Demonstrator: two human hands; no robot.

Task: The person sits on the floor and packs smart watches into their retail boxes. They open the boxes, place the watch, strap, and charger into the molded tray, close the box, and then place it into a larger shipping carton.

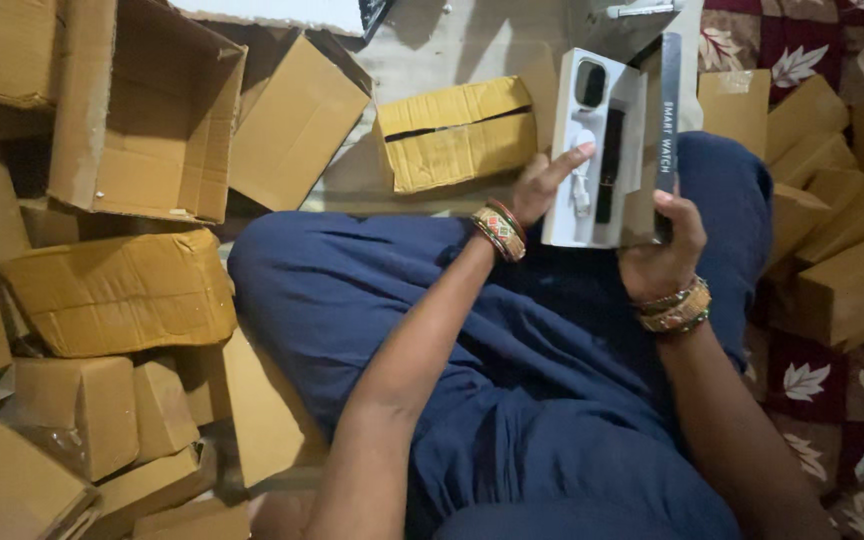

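Dark blue cloth (512,400) over the person's lap lay nearest, both forearms reaching forward across it. The right hand (664,258), bangles at the wrist, was closed around the lower end of an open white watch box (597,150), holding it upright above the knees. The left hand (540,185) was partly open, its forefinger stretched out and touching the white tray inside the box, beside a dark strap. Just beyond the left hand sat a taped yellow parcel (457,133). Well left of both hands stood an open cardboard carton (147,105).
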